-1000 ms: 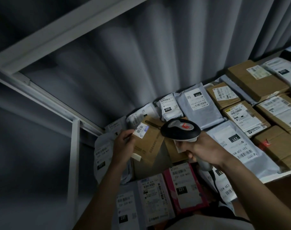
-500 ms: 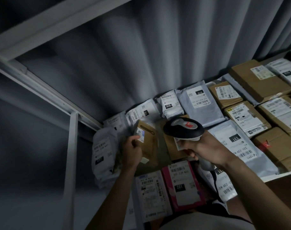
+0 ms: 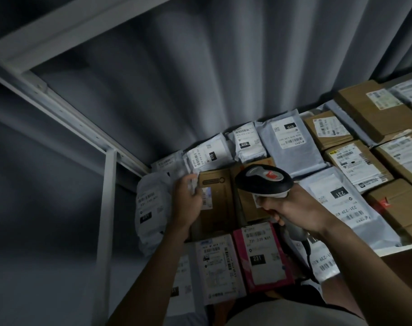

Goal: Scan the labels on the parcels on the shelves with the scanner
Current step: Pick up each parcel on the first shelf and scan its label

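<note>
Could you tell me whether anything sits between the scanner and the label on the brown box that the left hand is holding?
Nothing visible does. The scanner, gripped in the right hand, points left at the brown box, and the gap across to its label is open. The left hand covers only the label's left edge.

This looks like a parcel storeroom. White metal shelves (image 3: pixel 66 107) hold many labelled boxes (image 3: pixel 376 114) and grey mail bags (image 3: pixel 292 147) packed side by side.
</note>
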